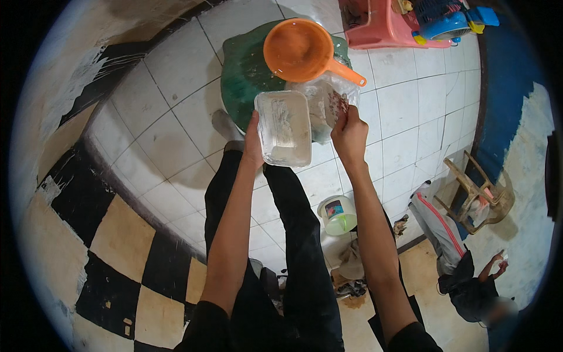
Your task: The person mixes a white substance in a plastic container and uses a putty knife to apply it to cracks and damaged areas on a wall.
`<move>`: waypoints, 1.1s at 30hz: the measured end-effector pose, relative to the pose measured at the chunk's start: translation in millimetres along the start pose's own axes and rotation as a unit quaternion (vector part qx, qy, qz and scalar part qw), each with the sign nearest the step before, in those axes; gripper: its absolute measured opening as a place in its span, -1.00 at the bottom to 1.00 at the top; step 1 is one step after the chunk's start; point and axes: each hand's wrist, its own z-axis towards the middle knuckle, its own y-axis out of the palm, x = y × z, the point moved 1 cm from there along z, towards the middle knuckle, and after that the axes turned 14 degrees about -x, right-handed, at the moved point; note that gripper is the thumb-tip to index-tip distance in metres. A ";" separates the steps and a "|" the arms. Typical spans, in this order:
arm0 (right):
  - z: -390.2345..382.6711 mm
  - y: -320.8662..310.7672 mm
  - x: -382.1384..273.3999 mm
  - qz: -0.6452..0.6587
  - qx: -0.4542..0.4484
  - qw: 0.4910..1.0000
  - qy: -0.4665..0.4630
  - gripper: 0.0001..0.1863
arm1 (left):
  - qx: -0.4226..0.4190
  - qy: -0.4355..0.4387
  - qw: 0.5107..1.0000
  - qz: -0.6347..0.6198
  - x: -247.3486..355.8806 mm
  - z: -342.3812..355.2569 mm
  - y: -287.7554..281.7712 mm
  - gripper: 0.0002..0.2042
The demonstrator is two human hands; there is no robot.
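My left hand [253, 142] is closed on the left side of a white rectangular plastic tub [284, 129], tilted so that I look into it; whitish residue coats its inside. My right hand [350, 136] is closed, pinching the edge of a clear plastic bag [321, 104] with dark red marks near my fingers. Whitish stuff shows in the bag; exactly what is unclear. Behind the tub, an orange sieve [298, 50] with a handle rests on a green plastic stool or small table [243, 73]. The tub hides part of the green top.
A pink plastic chair [381, 29] with a blue fan [443, 23] stands at the far right. A whitish bucket [337, 214] stands on the tiles near my right forearm. Further right are a wooden stool [478, 193] and another person [463, 276]. A checkered wall [123, 234] bounds the left.
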 end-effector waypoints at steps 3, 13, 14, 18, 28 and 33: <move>11.1 6.2 10.3 -0.012 -0.007 1.000 0.017 -0.92 | -0.021 0.001 1.000 -0.009 -10.5 11.5 2.4 -0.34; 2.6 -2.6 11.2 -0.017 0.009 0.999 0.033 -0.93 | 0.001 0.053 0.999 0.000 -32.2 20.1 2.9 -0.38; 3.8 0.5 13.3 -0.014 0.005 0.999 0.033 -0.94 | 0.005 0.053 0.999 -0.004 -33.1 20.4 3.9 -0.39; 10.1 3.8 22.1 0.005 -0.010 0.999 0.030 -0.97 | 0.004 0.010 1.000 0.020 -32.5 21.3 6.4 -0.40; 6.7 11.4 14.0 0.045 0.006 0.998 0.035 -0.87 | 0.026 0.031 0.999 0.016 -34.6 20.7 9.1 -0.41; 22.3 35.2 25.4 0.059 -0.005 0.998 0.018 -0.79 | -0.013 0.004 1.000 0.001 -29.9 15.1 -1.1 -0.39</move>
